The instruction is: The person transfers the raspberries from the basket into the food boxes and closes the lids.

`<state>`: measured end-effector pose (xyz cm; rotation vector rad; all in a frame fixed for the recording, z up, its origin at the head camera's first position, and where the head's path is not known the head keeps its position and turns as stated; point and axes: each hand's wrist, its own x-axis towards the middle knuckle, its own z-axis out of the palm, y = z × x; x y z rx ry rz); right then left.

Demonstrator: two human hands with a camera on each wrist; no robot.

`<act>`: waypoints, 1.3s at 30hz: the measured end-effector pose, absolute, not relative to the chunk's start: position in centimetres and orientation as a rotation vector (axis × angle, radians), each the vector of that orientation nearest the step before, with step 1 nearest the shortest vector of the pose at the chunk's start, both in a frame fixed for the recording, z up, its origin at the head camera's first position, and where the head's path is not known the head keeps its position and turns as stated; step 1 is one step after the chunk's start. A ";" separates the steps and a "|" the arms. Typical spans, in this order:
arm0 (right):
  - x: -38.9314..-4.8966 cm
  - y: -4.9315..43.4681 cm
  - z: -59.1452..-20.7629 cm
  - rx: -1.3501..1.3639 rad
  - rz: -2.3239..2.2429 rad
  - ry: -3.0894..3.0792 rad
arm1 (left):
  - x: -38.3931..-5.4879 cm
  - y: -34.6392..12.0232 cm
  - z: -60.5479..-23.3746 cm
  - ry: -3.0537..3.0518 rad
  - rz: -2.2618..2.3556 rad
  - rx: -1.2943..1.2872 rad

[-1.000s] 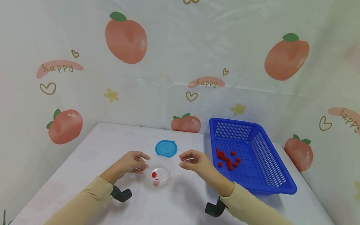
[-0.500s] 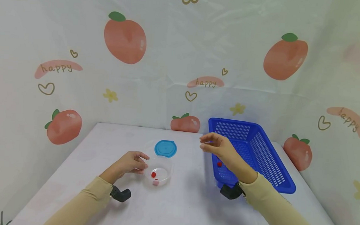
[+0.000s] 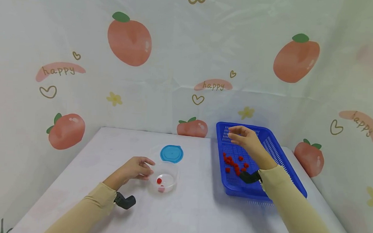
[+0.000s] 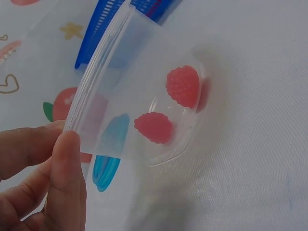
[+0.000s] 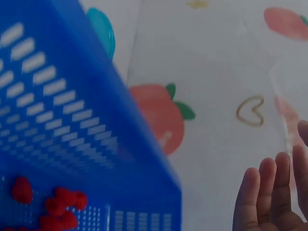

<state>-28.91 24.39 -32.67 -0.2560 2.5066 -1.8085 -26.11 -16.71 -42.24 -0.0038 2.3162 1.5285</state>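
Observation:
My left hand (image 3: pixel 135 169) pinches the rim of a clear plastic food container (image 4: pixel 144 48) between thumb and fingers. Two red raspberries (image 4: pixel 184 86) lie inside it, seen through the wall in the left wrist view. Over the blue plastic basket (image 3: pixel 233 192) hovers my right hand (image 3: pixel 247 140), its fingers loosely extended and nothing held between them. Several more raspberries (image 3: pixel 232 163) are scattered along the left side of the basket floor. In the right wrist view the fingers (image 5: pixel 267 187) show at the lower right, beyond the basket's edge.
A light blue lid (image 3: pixel 171 153) lies flat on the white table (image 3: pixel 191 214), behind the container. The basket takes up the table's right side. Behind everything hangs a pale curtain (image 3: pixel 163 77) printed with fruit and hearts.
My right hand has moved right and away from me, from beside the container to above the basket. The left hand and the container have stayed in place.

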 end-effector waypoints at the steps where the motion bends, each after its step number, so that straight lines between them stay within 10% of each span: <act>1: -29.2 24.6 -32.8 -0.234 -1.804 2.511 | -26.1 -16.7 -42.3 2.314 1.534 -0.002; 39: -32.5 28.2 -40.0 0.040 -1.297 2.511 | -25.9 -16.8 -41.9 2.300 1.549 0.047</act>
